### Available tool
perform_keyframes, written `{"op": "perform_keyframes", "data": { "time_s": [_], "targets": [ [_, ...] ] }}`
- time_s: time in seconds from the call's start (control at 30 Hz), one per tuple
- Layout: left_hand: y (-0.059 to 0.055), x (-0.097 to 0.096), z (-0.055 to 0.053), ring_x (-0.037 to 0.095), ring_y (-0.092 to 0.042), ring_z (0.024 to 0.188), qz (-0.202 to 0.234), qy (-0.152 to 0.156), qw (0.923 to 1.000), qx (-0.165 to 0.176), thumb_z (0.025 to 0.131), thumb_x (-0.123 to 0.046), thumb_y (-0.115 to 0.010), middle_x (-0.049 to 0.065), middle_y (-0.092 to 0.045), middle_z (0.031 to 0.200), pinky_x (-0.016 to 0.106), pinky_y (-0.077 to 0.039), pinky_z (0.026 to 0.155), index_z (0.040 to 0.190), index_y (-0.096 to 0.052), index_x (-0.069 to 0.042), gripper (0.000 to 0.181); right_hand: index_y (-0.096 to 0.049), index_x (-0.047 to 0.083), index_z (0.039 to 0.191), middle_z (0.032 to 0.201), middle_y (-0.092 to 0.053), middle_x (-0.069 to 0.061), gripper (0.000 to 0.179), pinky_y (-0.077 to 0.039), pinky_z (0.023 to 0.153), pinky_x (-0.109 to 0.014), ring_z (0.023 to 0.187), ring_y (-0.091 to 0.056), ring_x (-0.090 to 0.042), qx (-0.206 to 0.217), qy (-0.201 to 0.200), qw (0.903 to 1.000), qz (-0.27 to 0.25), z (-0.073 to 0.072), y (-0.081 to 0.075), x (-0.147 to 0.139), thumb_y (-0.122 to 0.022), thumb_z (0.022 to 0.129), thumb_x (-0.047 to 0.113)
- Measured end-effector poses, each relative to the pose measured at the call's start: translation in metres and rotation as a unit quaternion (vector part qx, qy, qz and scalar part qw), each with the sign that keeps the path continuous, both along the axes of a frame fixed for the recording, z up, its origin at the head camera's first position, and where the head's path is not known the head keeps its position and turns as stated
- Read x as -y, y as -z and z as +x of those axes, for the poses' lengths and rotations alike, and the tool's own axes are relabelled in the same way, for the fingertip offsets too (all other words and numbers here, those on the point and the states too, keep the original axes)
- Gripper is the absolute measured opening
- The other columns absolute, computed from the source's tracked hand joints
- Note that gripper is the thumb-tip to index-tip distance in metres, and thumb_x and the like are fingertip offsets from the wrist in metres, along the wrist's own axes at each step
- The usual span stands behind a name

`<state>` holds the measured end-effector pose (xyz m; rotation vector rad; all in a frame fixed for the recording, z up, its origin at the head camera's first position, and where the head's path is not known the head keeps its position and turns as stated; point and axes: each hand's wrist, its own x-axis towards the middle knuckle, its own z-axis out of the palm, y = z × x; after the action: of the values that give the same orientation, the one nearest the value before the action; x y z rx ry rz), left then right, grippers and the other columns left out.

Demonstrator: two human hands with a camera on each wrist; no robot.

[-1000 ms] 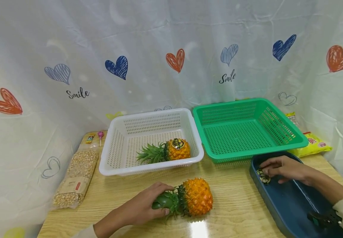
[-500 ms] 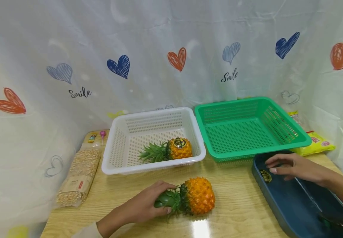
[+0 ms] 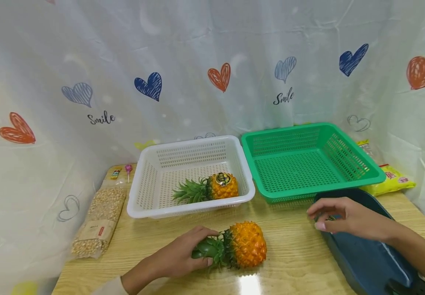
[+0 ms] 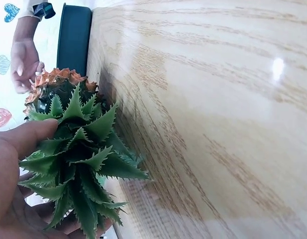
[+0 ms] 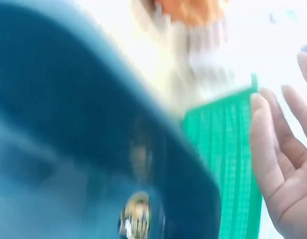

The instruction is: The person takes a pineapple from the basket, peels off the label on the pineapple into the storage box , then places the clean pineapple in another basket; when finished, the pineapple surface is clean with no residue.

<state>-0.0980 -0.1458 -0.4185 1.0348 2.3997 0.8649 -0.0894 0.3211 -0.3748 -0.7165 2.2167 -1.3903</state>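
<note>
On the table's front middle lies an orange pineapple, its green crown toward the left. My left hand grips that crown; the left wrist view shows the thumb against the spiky leaves. My right hand hovers over the near-left rim of a dark blue tray, fingers loosely bent. In the right wrist view the right hand shows nothing between its fingers. A black-and-gold label lies inside the tray, mostly hidden behind the fingers in the head view.
A white basket behind holds another pineapple bearing a label. Beside it stands a green basket. A bag of grains, a lollipop and a small packet lie left; a yellow packet lies right.
My right hand lifts from inside the blue tray and moves left toward its near rim. The left hand keeps its grip on the pineapple's crown, which stays in place.
</note>
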Motion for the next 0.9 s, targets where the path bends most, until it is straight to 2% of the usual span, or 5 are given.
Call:
{"op": "perform_keyframes", "data": {
  "time_s": [0.2,0.53,0.63,0.77,0.9],
  "targets": [
    [-0.001,-0.002,-0.002,0.012,-0.053,0.123,-0.006,0.001,0.9999,0.012,0.098,-0.046,-0.063,-0.002,-0.053,0.137,0.039,-0.049,0.1,0.148,-0.047,-0.021,0.058,-0.061,0.007,0.128,0.118,-0.064,0.0,0.028,-0.055,0.077,-0.032,0.1,-0.064,-0.016,-0.036,0.012,0.9985,-0.039,0.005,-0.001,0.037,-0.055,0.101,0.001],
    [0.001,-0.001,0.0,0.014,-0.053,0.126,-0.007,0.001,0.9999,0.009,0.098,-0.046,-0.062,-0.003,-0.053,0.137,0.042,-0.048,0.103,0.148,-0.047,-0.022,0.057,-0.058,0.013,0.133,0.136,-0.053,-0.016,0.035,-0.056,0.087,-0.034,0.114,-0.058,-0.01,-0.007,0.068,0.997,-0.037,0.007,0.006,0.086,-0.064,0.099,0.013],
    [0.0,-0.001,0.0,0.014,-0.053,0.126,-0.008,0.003,0.9999,0.008,0.098,-0.047,-0.062,-0.004,-0.053,0.137,0.042,-0.048,0.103,0.148,-0.046,-0.023,0.057,-0.056,0.019,0.136,0.14,-0.05,-0.016,0.039,-0.054,0.093,-0.037,0.121,-0.057,-0.02,-0.004,0.068,0.9975,-0.021,0.007,0.01,0.095,-0.066,0.099,0.018],
    [-0.001,0.0,-0.002,0.014,-0.053,0.125,-0.009,0.003,0.9999,0.008,0.098,-0.047,-0.062,-0.003,-0.053,0.137,0.042,-0.048,0.103,0.148,-0.046,-0.024,0.057,-0.053,0.024,0.139,0.144,-0.05,-0.015,0.046,-0.047,0.101,-0.053,0.128,-0.05,-0.042,-0.013,0.068,0.9974,-0.018,0.004,0.017,0.106,-0.068,0.096,0.019],
    [-0.002,0.0,-0.002,0.013,-0.053,0.124,-0.011,0.003,0.9999,0.012,0.098,-0.046,-0.062,-0.004,-0.053,0.136,0.042,-0.048,0.102,0.148,-0.046,-0.024,0.057,-0.047,0.026,0.145,0.149,-0.044,-0.016,0.056,-0.041,0.102,-0.065,0.134,-0.042,-0.049,-0.002,0.063,0.9978,-0.023,0.003,0.022,0.117,-0.07,0.094,0.018]
  ]
}}
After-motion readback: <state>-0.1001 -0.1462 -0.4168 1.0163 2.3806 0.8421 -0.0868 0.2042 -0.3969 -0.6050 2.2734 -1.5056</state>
